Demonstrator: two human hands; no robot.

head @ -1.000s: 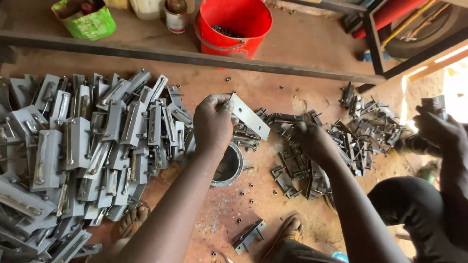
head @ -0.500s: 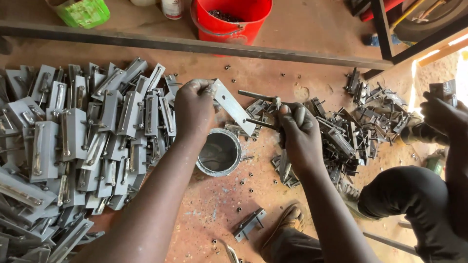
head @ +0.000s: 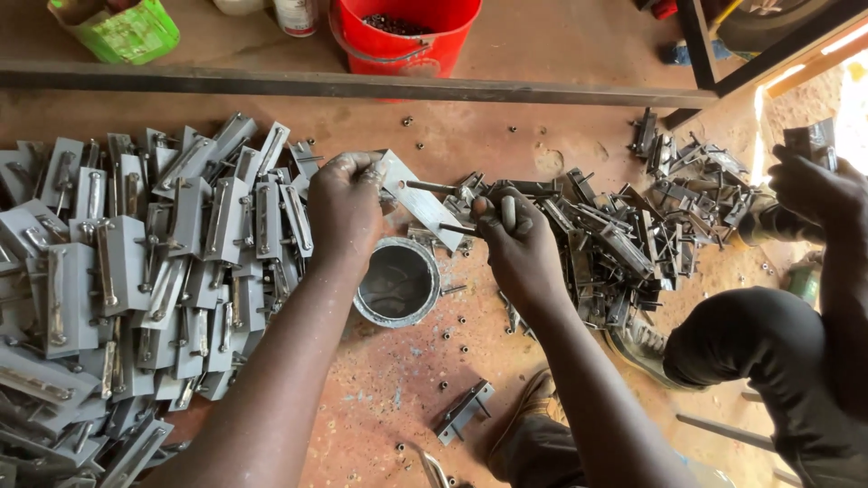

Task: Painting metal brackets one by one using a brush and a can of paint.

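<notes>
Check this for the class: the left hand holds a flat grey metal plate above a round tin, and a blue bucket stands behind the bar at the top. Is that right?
Not quite. The bucket is red, not blue, as the head view shows. The rest holds: the left hand holds a flat grey metal plate above the round tin, behind the bar.

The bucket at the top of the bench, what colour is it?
Red; the bucket shows best in the head view.

Latch plate (head: 418, 201): dull grey metal, matt. Bucket (head: 407, 32): glossy red plastic. Floor (head: 506, 136): rough, rusty-brown. Small can (head: 398, 282): grey metal.
</notes>
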